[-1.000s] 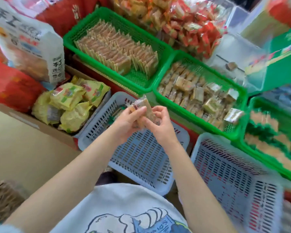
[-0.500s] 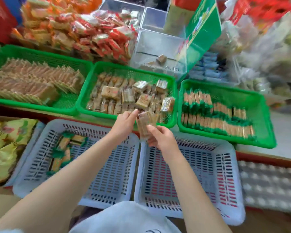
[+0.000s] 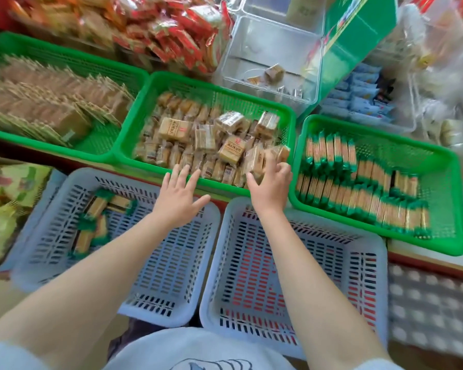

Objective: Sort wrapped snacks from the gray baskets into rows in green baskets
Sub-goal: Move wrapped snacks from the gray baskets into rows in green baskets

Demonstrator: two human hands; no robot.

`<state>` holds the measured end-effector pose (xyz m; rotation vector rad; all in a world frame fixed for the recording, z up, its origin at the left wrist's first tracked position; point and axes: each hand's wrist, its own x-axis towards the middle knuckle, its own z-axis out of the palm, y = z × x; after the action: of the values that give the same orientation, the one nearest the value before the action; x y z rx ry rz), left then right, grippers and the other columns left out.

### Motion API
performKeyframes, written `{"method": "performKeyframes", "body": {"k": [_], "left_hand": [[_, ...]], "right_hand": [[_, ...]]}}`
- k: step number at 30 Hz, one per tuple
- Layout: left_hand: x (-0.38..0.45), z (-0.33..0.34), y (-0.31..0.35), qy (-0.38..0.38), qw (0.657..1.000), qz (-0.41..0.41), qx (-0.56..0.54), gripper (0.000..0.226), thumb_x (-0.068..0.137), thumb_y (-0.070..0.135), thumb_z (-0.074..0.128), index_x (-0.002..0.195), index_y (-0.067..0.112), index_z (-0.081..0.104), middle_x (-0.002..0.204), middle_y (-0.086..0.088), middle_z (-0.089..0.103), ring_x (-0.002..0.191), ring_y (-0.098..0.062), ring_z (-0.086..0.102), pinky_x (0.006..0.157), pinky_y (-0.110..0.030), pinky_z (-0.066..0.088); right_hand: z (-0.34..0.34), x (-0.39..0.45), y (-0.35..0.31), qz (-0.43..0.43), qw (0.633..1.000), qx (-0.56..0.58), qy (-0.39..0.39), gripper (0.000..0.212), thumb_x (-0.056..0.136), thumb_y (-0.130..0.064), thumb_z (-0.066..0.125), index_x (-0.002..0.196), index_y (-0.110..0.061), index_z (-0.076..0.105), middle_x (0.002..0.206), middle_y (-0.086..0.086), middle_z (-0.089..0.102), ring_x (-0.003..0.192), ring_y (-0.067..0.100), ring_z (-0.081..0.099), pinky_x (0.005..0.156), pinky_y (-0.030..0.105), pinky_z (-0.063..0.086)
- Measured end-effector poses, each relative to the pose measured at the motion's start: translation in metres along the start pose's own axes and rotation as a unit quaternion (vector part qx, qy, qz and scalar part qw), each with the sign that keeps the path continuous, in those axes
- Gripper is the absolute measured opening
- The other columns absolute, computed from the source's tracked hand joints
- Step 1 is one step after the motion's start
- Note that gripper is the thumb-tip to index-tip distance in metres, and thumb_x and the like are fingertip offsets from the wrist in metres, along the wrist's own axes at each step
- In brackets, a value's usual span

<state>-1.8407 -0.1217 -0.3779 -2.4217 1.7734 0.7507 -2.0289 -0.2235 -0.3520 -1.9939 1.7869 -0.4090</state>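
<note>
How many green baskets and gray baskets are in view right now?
3 green baskets: far left, middle, right. 2 gray baskets: near left, near right. Others may lie outside the view.

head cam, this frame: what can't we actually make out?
- Right hand: how many snack packs it grips; its own fingers cover them.
- Print on the packs in the middle green basket: too small.
- Left green basket: cut off by the left edge and blurred.
- Floor of the right gray basket: partly behind the right forearm.
</note>
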Motion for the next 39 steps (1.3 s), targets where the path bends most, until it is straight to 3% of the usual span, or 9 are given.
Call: {"method": "performKeyframes", "body": {"k": [3, 6, 10, 14, 16, 18, 23, 30, 39], "left_hand": [[0.000, 0.000, 0.000, -0.004, 1.000, -0.003, 0.002, 0.080, 0.099, 0.066, 0.028, 0.161, 0.025, -0.003, 0.168, -0.004, -0.012, 0.153, -0.024, -0.020, 0.124, -0.044, -0.010], [0.002, 0.000, -0.001, -0.007, 1.000, -0.002, -0.002, 0.081, 0.099, 0.067, 0.028, 0.161, 0.026, -0.004, 0.168, -0.003, -0.014, 0.152, -0.023, -0.021, 0.124, -0.044, -0.010], [0.002, 0.000, -0.001, -0.011, 1.000, -0.002, -0.001, 0.083, 0.098, 0.069, 0.028, 0.161, 0.026, -0.005, 0.167, -0.004, -0.015, 0.152, -0.023, -0.022, 0.123, -0.044, -0.011], [-0.004, -0.011, -0.004, 0.010, 0.994, 0.022, -0.109, 0.071, 0.101, 0.058, 0.039, 0.160, 0.025, 0.016, 0.169, -0.002, -0.002, 0.154, -0.021, -0.013, 0.123, -0.042, -0.006], [-0.019, -0.013, -0.018, 0.114, 0.969, 0.017, -0.219, 0.052, 0.103, 0.039, 0.049, 0.151, 0.021, 0.040, 0.167, -0.002, 0.013, 0.154, -0.019, 0.002, 0.123, -0.041, 0.008], [-0.040, -0.001, -0.050, 0.214, 0.946, -0.033, -0.240, 0.040, 0.102, 0.025, 0.053, 0.141, 0.015, 0.051, 0.164, -0.006, 0.023, 0.152, -0.023, 0.014, 0.121, -0.043, 0.019], [-0.097, 0.056, -0.181, 0.137, 0.956, -0.211, -0.148, 0.058, 0.099, 0.026, 0.056, 0.150, 0.008, 0.036, 0.165, -0.013, 0.016, 0.152, -0.030, 0.011, 0.123, -0.047, 0.016], [-0.149, 0.072, -0.315, 0.048, 0.976, -0.200, -0.070, 0.075, 0.099, 0.028, 0.054, 0.159, 0.007, 0.014, 0.168, -0.010, -0.005, 0.155, -0.028, -0.001, 0.124, -0.046, 0.011], [-0.160, 0.105, -0.355, 0.078, 0.994, -0.074, -0.030, 0.076, 0.096, 0.042, 0.034, 0.160, 0.011, 0.008, 0.169, -0.005, -0.001, 0.155, -0.017, -0.005, 0.122, -0.041, 0.015]], "right_hand": [[0.011, -0.001, 0.001, -0.058, 0.987, -0.118, -0.094, 0.065, 0.100, -0.048, 0.047, 0.158, -0.036, 0.020, 0.168, 0.006, 0.005, 0.152, 0.030, 0.008, 0.117, 0.052, 0.024], [0.019, -0.001, 0.002, -0.063, 0.974, -0.134, -0.174, 0.069, 0.102, -0.056, 0.033, 0.160, -0.036, 0.002, 0.168, -0.004, -0.015, 0.153, 0.027, -0.017, 0.122, 0.055, 0.004], [0.011, 0.007, 0.003, -0.052, 0.967, -0.137, -0.206, 0.072, 0.101, -0.061, 0.029, 0.160, -0.036, -0.004, 0.167, -0.005, -0.018, 0.153, 0.025, -0.020, 0.122, 0.056, -0.002], [0.002, -0.004, -0.013, -0.072, 0.987, -0.095, -0.110, 0.063, 0.100, -0.047, 0.042, 0.157, -0.027, 0.027, 0.168, 0.000, 0.012, 0.155, 0.027, 0.002, 0.121, 0.053, 0.001], [0.009, -0.026, -0.029, -0.123, 0.992, -0.016, 0.035, 0.043, 0.096, -0.033, 0.046, 0.134, -0.014, 0.058, 0.144, 0.010, 0.053, 0.137, 0.032, 0.042, 0.114, 0.051, 0.028], [0.026, -0.054, -0.049, -0.142, 0.982, 0.079, 0.093, 0.026, 0.097, -0.023, 0.044, 0.103, -0.010, 0.066, 0.094, 0.004, 0.066, 0.089, 0.022, 0.060, 0.081, 0.039, 0.046], [0.107, -0.113, -0.103, 0.008, 0.957, 0.134, -0.259, 0.024, 0.107, -0.027, 0.038, 0.097, -0.018, 0.058, 0.065, 0.000, 0.049, 0.050, 0.014, 0.038, 0.050, 0.031, 0.031], [0.230, -0.136, -0.188, 0.175, 0.895, 0.107, -0.396, 0.023, 0.107, -0.031, 0.041, 0.121, -0.016, 0.052, 0.104, -0.005, 0.056, 0.082, 0.013, 0.057, 0.067, 0.028, 0.046], [0.330, -0.108, -0.237, 0.267, 0.917, 0.110, -0.273, 0.080, 0.097, -0.047, 0.060, 0.158, -0.014, 0.020, 0.163, 0.007, 0.021, 0.147, 0.028, 0.032, 0.112, 0.042, 0.036]]}}
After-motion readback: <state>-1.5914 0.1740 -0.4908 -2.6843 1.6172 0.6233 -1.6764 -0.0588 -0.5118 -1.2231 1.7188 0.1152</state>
